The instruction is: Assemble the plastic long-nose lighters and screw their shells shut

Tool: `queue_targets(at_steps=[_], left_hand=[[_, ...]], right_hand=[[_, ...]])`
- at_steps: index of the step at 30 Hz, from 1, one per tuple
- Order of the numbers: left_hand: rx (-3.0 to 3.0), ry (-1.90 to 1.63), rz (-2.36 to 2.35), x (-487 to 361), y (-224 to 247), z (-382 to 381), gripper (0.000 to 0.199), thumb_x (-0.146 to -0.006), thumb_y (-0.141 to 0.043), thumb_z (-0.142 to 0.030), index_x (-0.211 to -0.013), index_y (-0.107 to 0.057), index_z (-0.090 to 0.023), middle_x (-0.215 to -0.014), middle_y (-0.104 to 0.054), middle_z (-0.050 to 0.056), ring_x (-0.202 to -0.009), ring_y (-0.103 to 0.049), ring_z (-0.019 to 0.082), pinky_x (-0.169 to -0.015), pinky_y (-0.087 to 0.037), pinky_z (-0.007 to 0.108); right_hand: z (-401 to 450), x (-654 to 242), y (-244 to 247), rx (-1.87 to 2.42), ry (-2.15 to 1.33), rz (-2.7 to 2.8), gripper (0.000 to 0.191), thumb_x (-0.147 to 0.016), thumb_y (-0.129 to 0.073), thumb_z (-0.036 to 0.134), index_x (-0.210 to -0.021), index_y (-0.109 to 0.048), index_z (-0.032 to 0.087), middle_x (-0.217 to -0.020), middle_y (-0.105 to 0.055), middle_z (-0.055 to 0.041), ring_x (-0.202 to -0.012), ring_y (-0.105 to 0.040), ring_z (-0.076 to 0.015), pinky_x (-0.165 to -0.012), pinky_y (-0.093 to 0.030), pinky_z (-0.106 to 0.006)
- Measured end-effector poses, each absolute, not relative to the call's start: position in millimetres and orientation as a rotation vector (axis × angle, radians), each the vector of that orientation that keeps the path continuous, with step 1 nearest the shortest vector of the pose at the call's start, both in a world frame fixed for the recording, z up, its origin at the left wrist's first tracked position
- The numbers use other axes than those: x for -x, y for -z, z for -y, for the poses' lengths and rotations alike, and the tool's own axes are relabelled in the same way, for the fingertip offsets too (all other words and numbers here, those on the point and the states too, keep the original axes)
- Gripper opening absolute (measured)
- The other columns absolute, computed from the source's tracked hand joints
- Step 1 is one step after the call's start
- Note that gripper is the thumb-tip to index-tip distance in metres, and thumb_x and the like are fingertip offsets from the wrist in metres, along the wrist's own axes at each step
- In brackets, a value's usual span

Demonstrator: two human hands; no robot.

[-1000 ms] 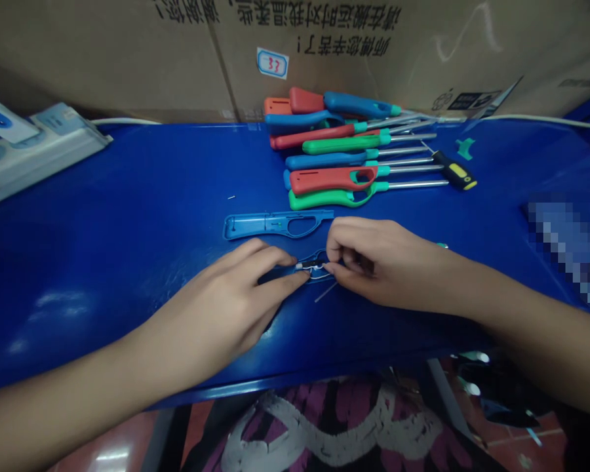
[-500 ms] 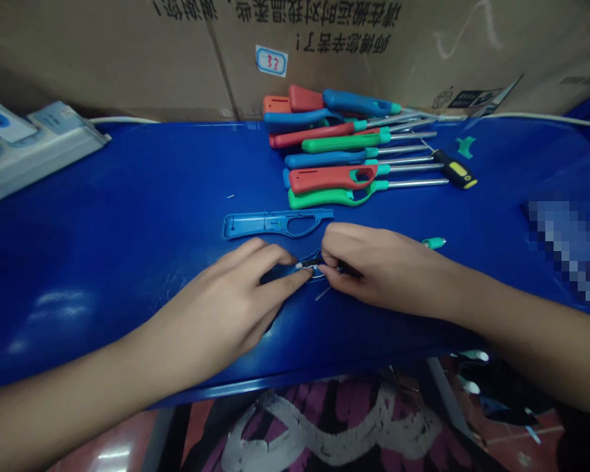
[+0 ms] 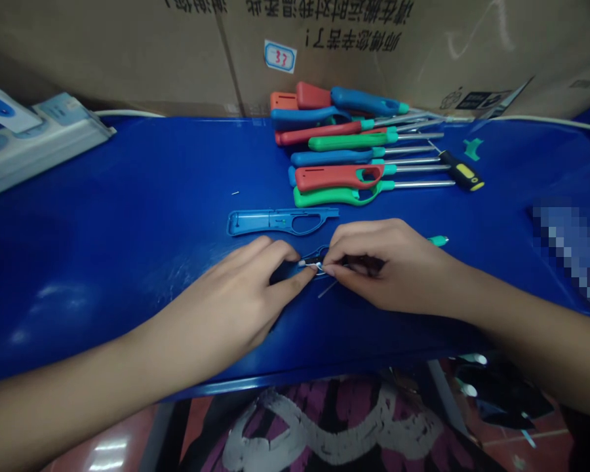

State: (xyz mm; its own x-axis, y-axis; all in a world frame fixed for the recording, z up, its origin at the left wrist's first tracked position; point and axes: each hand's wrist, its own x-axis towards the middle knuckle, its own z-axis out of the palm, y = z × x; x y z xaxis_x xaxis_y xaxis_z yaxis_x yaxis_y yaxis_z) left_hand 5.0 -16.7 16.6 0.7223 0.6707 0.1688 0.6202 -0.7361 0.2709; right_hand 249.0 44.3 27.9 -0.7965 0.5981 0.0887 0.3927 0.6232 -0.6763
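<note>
My left hand (image 3: 255, 288) bends its thumb and index finger around the near blue lighter half-shell (image 3: 319, 252), mostly covered by both hands. Between the fingertips lies a small black part with a white end (image 3: 303, 263), in the shell. My right hand (image 3: 383, 265) is closed in a pinch at the shell's right side, on what looks like a thin pale wire (image 3: 319, 267). A thin clear strand (image 3: 326, 290) sticks out below these fingers. Just beyond the hands lies the other blue half-shell (image 3: 255, 221), its hollow side up. A green lighter tip (image 3: 438, 240) shows behind my right hand.
Several assembled lighters (image 3: 339, 177) are stacked at the back. Beside them lie a black-and-yellow screwdriver (image 3: 462, 172) and a green plastic piece (image 3: 472, 149). A small screw (image 3: 235, 193) lies left. A power strip (image 3: 44, 141) stands far left, a cardboard box (image 3: 128, 59) behind.
The right fingers have shifted slightly and opened their grip a little, showing more of the pale wire. The left hand keeps its hold. The whole view has moved slightly.
</note>
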Motion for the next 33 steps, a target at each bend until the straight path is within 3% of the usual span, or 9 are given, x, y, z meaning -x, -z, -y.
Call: queue_targets(at_steps=[6, 16, 20, 25, 28, 33], left_hand=[[-2.709, -0.383, -1.045, -6.0, -14.2, 15.6, 0.040, -0.098, -0.049, -0.010, -0.135, -0.062, -0.012, -0.111, -0.059, 0.015, -0.102, -0.057, 0.029, -0.083, -0.056, 0.044], [-2.706, -0.416, -1.076, -5.3, -14.5, 13.5, 0.038, -0.099, -0.050, -0.014, -0.135, -0.062, -0.014, -0.111, -0.062, 0.014, -0.102, -0.058, 0.028, -0.085, -0.055, 0.044], [-2.720, -0.481, -1.043, -3.5, -14.9, 12.1, 0.034, -0.099, -0.051, -0.014, -0.131, -0.063, -0.014, -0.111, -0.064, 0.013, -0.103, -0.060, 0.028, -0.087, -0.055, 0.043], [-2.691, -0.514, -1.036, -3.0, -14.8, 11.6, 0.027, -0.100, -0.050, -0.014, -0.124, -0.064, -0.013, -0.111, -0.066, 0.012, -0.103, -0.062, 0.025, -0.090, -0.055, 0.041], [-2.679, -0.503, -1.037, -3.3, -14.4, 11.3, 0.026, -0.100, -0.050, -0.014, -0.122, -0.065, -0.013, -0.110, -0.066, 0.011, -0.103, -0.061, 0.025, -0.090, -0.055, 0.041], [-2.680, -0.470, -1.048, -3.9, -14.5, 11.3, 0.029, -0.100, -0.050, -0.015, -0.125, -0.066, -0.015, -0.113, -0.063, 0.012, -0.103, -0.060, 0.026, -0.088, -0.054, 0.042]], right_hand=[[-43.8, -250.0, -26.1, 0.713, -0.887, 2.631, 0.019, -0.097, -0.055, 0.014, -0.091, -0.073, 0.014, -0.089, -0.066, -0.0055, -0.077, -0.060, -0.0128, -0.067, -0.042, -0.026], [-42.5, -254.3, -23.7, 0.631, -0.631, 2.757, 0.024, -0.101, -0.052, 0.020, -0.093, -0.074, 0.015, -0.098, -0.069, -0.0056, -0.083, -0.065, -0.0137, -0.068, -0.045, -0.026], [-44.4, -251.8, -26.2, 0.654, -0.783, 2.644, 0.019, -0.098, -0.056, 0.016, -0.088, -0.073, 0.014, -0.090, -0.068, -0.0047, -0.079, -0.063, -0.0117, -0.071, -0.045, -0.024], [-44.4, -248.7, -22.2, 0.743, -0.817, 2.628, 0.006, -0.093, -0.066, 0.017, -0.090, -0.071, 0.015, -0.087, -0.064, -0.0013, -0.068, -0.053, -0.0088, -0.063, -0.040, -0.024], [-43.2, -248.7, -19.9, 0.808, -0.801, 2.656, 0.005, -0.095, -0.065, 0.020, -0.095, -0.068, 0.016, -0.092, -0.063, -0.0008, -0.068, -0.049, -0.0085, -0.063, -0.038, -0.024], [-43.5, -248.1, -18.6, 0.818, -0.835, 2.598, 0.007, -0.094, -0.063, 0.017, -0.087, -0.065, 0.016, -0.082, -0.059, 0.0020, -0.066, -0.046, -0.0083, -0.063, -0.036, -0.024]])
